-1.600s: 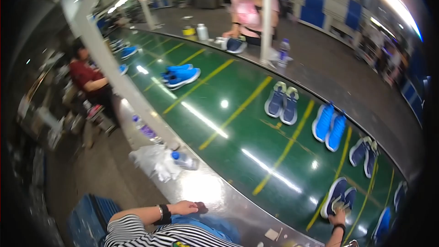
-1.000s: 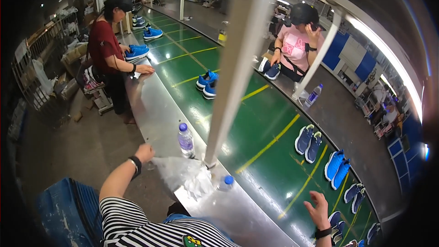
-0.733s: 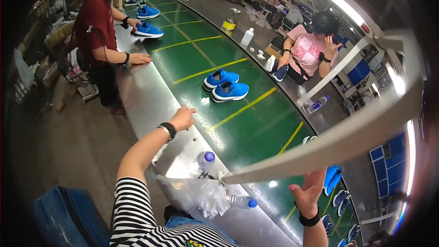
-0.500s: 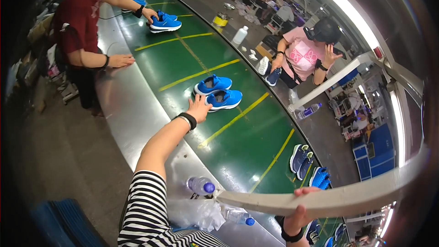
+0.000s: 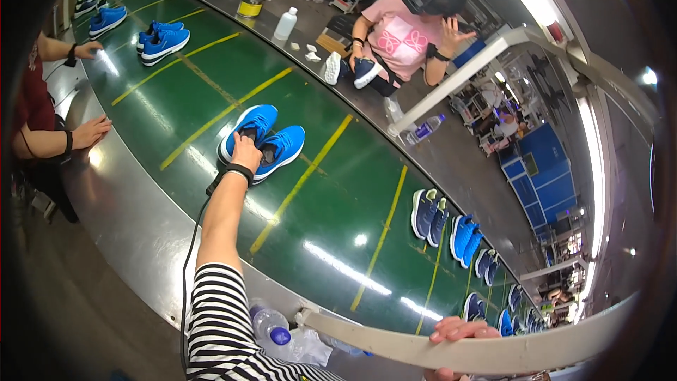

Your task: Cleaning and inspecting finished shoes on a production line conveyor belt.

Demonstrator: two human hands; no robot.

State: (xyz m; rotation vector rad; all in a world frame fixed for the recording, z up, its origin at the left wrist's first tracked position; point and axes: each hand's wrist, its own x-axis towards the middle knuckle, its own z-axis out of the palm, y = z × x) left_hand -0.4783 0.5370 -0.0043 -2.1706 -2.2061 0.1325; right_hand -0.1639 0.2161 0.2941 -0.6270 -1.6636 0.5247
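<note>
A pair of blue sneakers with white soles lies on the green conveyor belt in front of me, toes pointing away to the upper right. My left hand (image 5: 246, 153) is closed at the collar of the left sneaker (image 5: 259, 120), its fingers reaching into the opening. Just beside it sits the right sneaker (image 5: 286, 144), partly behind my wrist. At the lower right my right hand (image 5: 462, 331) is wrapped round a pale curved rail (image 5: 564, 350), with fingers on top and the thumb below.
Another blue pair (image 5: 166, 44) lies farther up the belt, near a co-worker's hand (image 5: 92, 132). Opposite, a person in pink holds a dark shoe (image 5: 365, 72). Navy sneakers (image 5: 425, 215) and more pairs line the right. Near my arm stands a plastic bottle (image 5: 271, 326).
The sneakers at my left hand have turned, toes now pointing more away from me. My fingers have moved from the heel into the opening. The co-worker's hand has left the farther pair.
</note>
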